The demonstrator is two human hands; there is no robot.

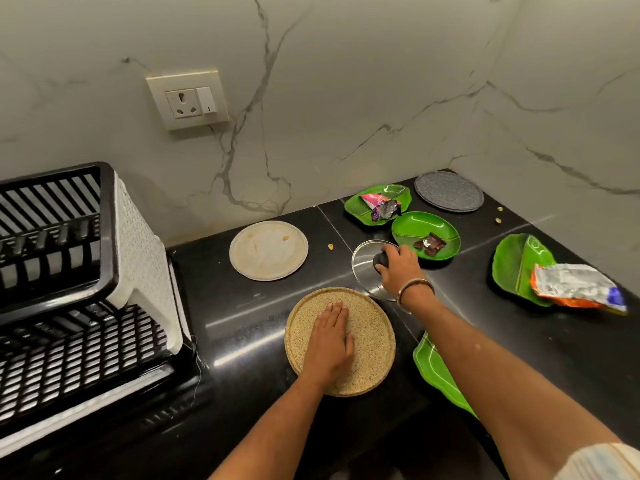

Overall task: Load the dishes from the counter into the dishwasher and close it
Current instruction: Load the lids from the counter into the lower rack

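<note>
A: Where do your hands sit right now?

B: Your left hand (329, 344) lies flat, fingers straight and together, pressing on the tan speckled plate (372, 332) near the front edge of the table (242, 323); it curls round nothing.

A: And the other grip?

B: Your right hand (398, 268) curls its fingers over the black knob (379, 259) of the glass lid (362, 268); the lid lies on the table just behind the tan plate, its rim close to that plate's far edge; a bangle (415, 289) rings the wrist.

A: What else is waiting there?

B: A cream plate (268, 251) lies toward the back edge, left of the lid; a grey plate (449, 191) sits in the back right corner; two green leaf plates lie near it, one holding a pink wrapper (381, 206), the other (412, 226) holding a dark wrapper (429, 243) and touching or just beside the lid, you cannot tell which; a third green plate (512, 265) by the right edge carries a crumpled packet (575, 285); a fourth (436, 372) shows under your right forearm at the front edge; the black dish rack (52, 271) stands at the left edge.
</note>
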